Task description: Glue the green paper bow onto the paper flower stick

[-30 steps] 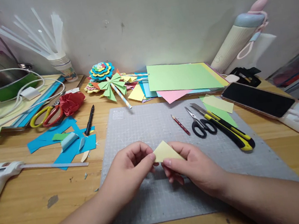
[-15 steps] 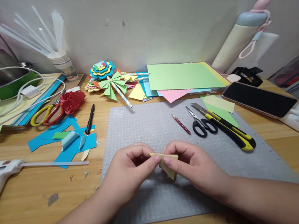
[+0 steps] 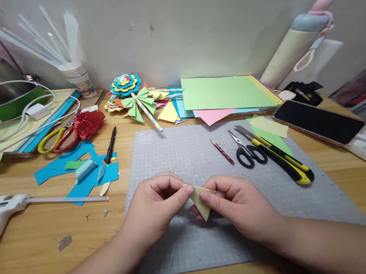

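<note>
Head view: I am holding a small pale-yellow paper piece (image 3: 201, 206) above the near half of the cutting mat (image 3: 170, 246). My left grip (image 3: 155, 206) is pinching its upper left corner between thumb and curled fingers; my right grip (image 3: 238, 199) is pinching its right side, the thumb lying across the face. Both are sharing the load, presumably because so small a sheet is needing support from two sides. The lowest corner is pointing toward me, leaving the face showing between my thumbs. Pencil (image 3: 223, 152), black-handled scissors (image 3: 245, 148) and utility knife (image 3: 282, 160) are lying beyond my right grip, probably for ready reach. On the tabletop (image 3: 94, 261), the glue gun (image 3: 5, 207) is resting at far left, its stick extending over blue paper scraps (image 3: 79, 188); that placing is likely sparing the mat for handwork.
</note>
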The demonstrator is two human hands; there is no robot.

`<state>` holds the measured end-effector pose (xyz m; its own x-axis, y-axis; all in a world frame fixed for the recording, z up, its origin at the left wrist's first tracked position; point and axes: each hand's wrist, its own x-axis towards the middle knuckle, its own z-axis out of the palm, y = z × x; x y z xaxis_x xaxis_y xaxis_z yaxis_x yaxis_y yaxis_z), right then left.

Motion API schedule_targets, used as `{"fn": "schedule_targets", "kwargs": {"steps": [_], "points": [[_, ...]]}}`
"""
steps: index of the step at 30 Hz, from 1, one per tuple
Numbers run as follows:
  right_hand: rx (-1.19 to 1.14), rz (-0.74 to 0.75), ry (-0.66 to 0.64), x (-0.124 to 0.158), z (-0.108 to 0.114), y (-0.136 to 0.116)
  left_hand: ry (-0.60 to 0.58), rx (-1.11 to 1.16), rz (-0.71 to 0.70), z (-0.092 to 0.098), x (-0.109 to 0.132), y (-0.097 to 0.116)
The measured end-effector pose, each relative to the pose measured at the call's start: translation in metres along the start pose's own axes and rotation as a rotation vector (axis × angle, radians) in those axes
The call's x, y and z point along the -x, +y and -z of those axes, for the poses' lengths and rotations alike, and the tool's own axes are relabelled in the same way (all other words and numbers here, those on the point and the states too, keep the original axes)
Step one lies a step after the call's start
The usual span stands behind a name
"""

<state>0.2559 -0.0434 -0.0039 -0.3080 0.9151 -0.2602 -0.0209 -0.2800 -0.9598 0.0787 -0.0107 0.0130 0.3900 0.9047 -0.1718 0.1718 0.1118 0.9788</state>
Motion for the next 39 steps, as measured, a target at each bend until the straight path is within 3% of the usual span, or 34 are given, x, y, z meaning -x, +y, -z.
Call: {"fn": "schedule_targets", "kwargs": {"steps": [17,24,35,39], "points": [[0.03,0.006,-0.015,-0.001,0.001,0.003,0.038,0.105,0.017,-0.003,0.0,0.0],[-0.045,0.0,-0.022,0.0,0.0,-0.001,-0.031,0.241,0.067,-0.001,-0.001,-0.003],[-0.111,-0.069,-0.071,0.003,-0.001,-0.006,0.005,0.36,0.072,0.005,-0.002,-0.007],[-0.196,-0.113,-0.078,0.003,0.0,-0.004,0.115,0.424,0.062,0.01,-0.005,-0.005]]}}
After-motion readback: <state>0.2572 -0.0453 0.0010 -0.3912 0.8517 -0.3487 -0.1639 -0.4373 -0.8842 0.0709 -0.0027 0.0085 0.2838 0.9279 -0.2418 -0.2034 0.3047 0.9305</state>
